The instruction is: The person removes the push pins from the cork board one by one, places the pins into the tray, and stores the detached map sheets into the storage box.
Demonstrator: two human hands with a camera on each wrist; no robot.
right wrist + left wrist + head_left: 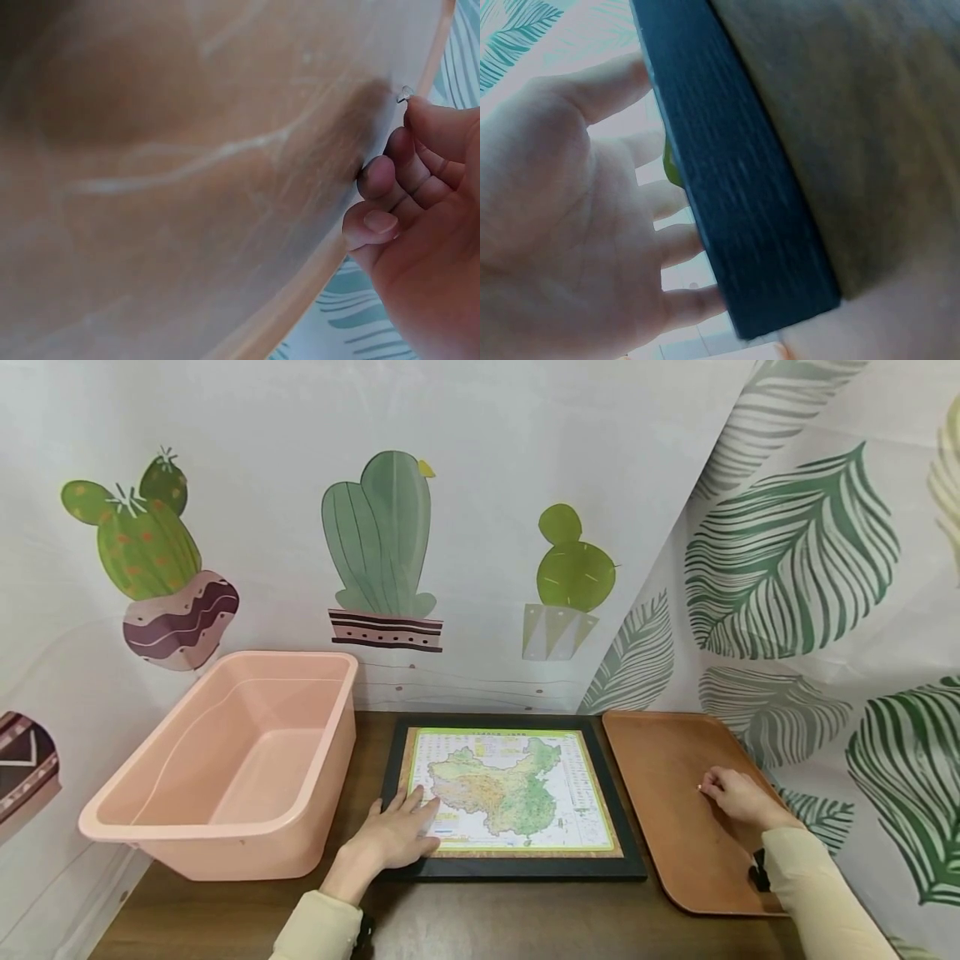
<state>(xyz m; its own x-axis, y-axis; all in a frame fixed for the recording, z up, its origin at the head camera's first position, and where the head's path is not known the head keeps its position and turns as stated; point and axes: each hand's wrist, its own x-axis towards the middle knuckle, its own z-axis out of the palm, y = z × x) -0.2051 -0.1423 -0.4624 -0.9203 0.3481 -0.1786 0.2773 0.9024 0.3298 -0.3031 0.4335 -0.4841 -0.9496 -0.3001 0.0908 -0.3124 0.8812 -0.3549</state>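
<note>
A black frame [517,869] lies on the table around a printed map [491,789] with a narrow brown border. My left hand [393,833] rests with spread fingers on the frame's left side and the map's lower left corner. In the left wrist view, the palm and fingers [604,90] show beside the black frame edge [727,165]. Above the brown tray [660,768], my right hand [738,797] pinches a small clear piece [406,94] between thumb and fingertips. Its exact kind is too small to tell. The other right fingers are curled.
A pink plastic tub [330,760] stands left of the frame. The tray sits to the frame's right, close beside it. A wooden table [525,918] carries them all. Behind and to the right hangs a printed curtain [480,527] with cactus and leaf patterns.
</note>
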